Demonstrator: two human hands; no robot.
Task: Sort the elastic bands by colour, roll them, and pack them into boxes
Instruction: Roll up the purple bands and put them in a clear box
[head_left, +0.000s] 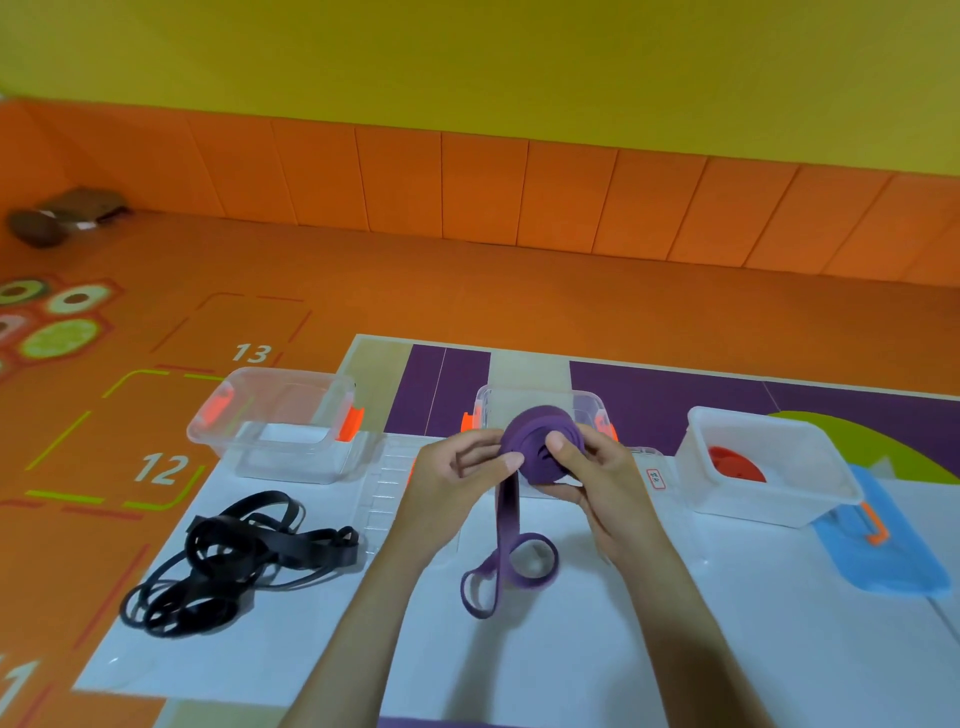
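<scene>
Three clear plastic boxes in a row along the far edge of the white sheet (571, 649), taken here as the landmark. At the sheet's far-left corner, a clear box with orange clips (275, 423), open-topped, nothing visible inside but its pale floor. At the middle of the far edge, a second clear box (540, 402), mostly hidden behind the hands; contents cannot be told. Toward the far right, a third clear box (763, 465), holding a rolled red band (735, 462) on its floor. Just beside that box, on the sheet's right edge, a blue lid (883, 551) with an orange clip.

On the sheet's left part, near its edge, a loose tangle of black elastic bands (228, 561), unrolled.

Above the sheet's middle, both hands raised in front of the centre box. Left hand (457, 483) closed on the left side of a purple band roll (543, 444), thumb tip pressed on its face. Right hand (592, 467) closed on the roll's right side, thumb across the front, fingers curled behind. Unrolled purple tail (506, 561) hanging from the roll down to the sheet, ending in two loose loops lying on the white surface between the forearms.
</scene>
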